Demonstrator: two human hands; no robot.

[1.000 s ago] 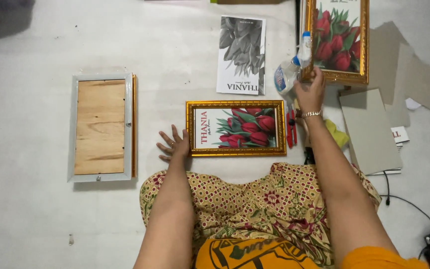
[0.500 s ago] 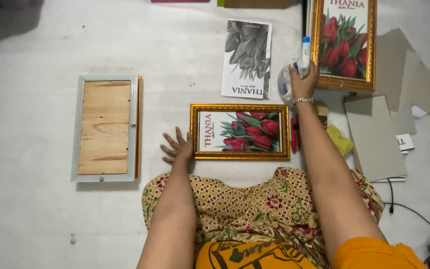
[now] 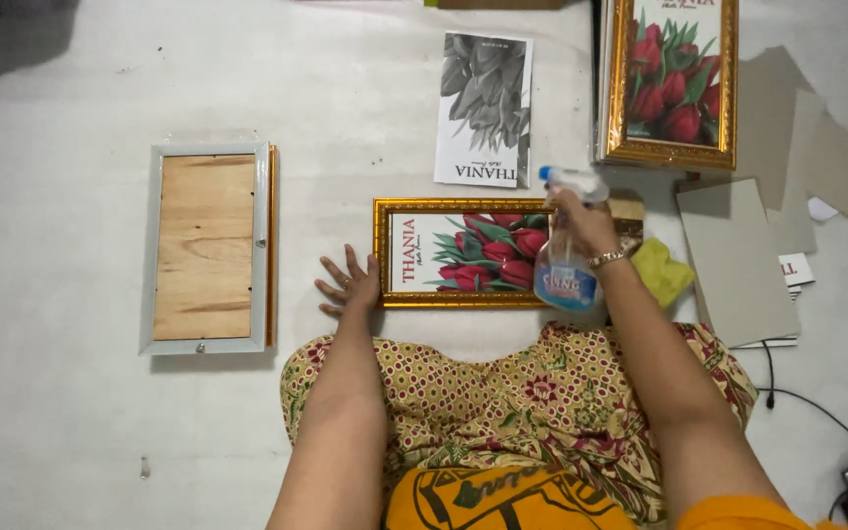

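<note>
Right hand (image 3: 589,228): clamped round a clear spray bottle (image 3: 563,260), held above the right end of the gold-framed tulip picture (image 3: 463,252).
Left hand (image 3: 349,286): flat, fingers spread, pressing the floor against the frame's left edge.
Risk: overspray likely to wet the loose grey print (image 3: 484,108) or grey cardboard sheets (image 3: 738,260) close by; frame could slide if the bracing loosens.
Surface: pale, scuffed floor (image 3: 51,422).
Room: second gold frame (image 3: 674,79) top right, wood-backed frame (image 3: 208,247) face down left, yellow cloth (image 3: 663,271), black cable (image 3: 817,417).

Bright even overhead light, soft shadows, sharp focus
</note>
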